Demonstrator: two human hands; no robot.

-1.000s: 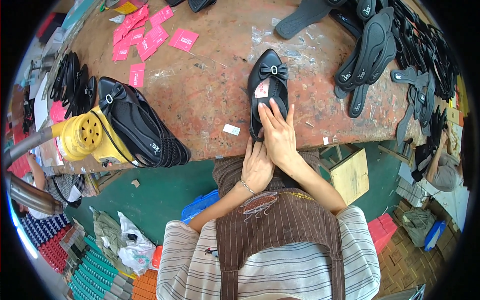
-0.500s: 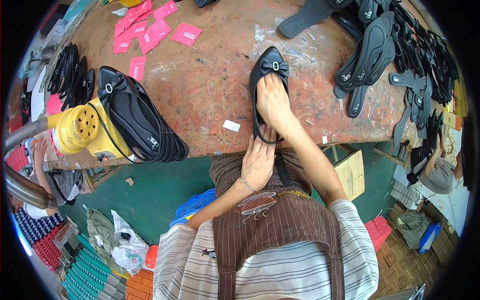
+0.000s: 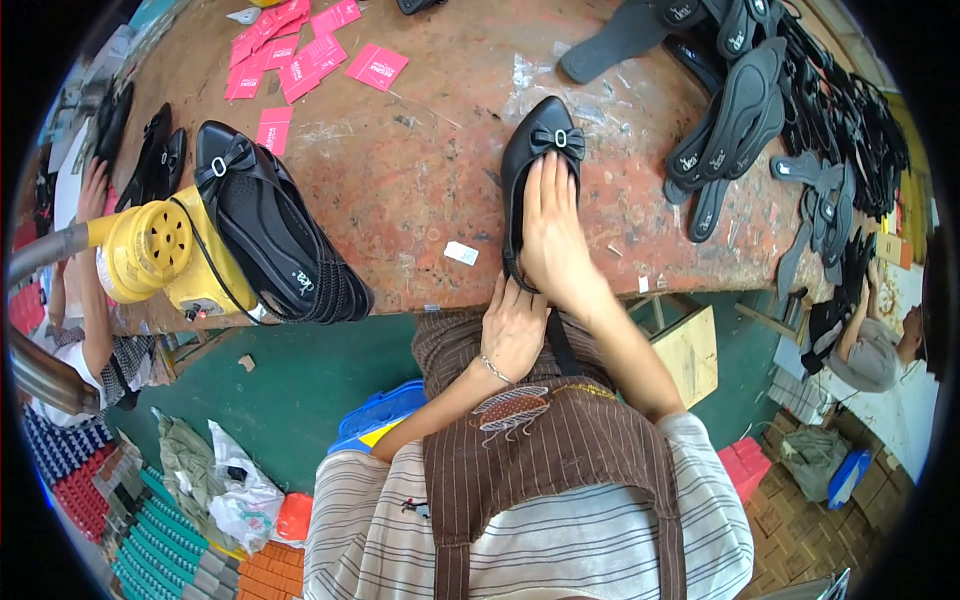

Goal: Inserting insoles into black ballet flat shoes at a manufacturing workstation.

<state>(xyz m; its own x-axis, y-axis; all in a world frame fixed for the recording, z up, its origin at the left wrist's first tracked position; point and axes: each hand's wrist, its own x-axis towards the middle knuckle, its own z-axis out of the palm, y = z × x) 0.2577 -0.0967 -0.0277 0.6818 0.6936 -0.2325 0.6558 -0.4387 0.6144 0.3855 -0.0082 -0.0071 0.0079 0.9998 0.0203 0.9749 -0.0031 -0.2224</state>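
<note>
A black pointed flat shoe (image 3: 514, 180) with a bow and a pale buckle lies at the near edge of the table, its toe pointing away. My right hand (image 3: 553, 225) reaches into it, fingers stretched flat along the inside toward the bow. At the heel is my left hand (image 3: 513, 330), palm down with fingers straight; their tips touch the heel and are partly hidden by it. To the left, a stack of black shoes (image 3: 255, 195) with the same bow rests beside a yellow machine (image 3: 160, 250).
Pink cards (image 3: 377, 66) lie scattered at the back left, and a small white label (image 3: 461, 253) nearer. Dark grey insoles (image 3: 745, 110) and black straps pile up on the right. More black shoes (image 3: 150, 165) stand far left. Other people's arms (image 3: 95, 300) show at both sides.
My right hand has drawn back slightly toward the heel, and its fingers show more. At the far left, a co-worker's hand has moved up to the black shoes.
</note>
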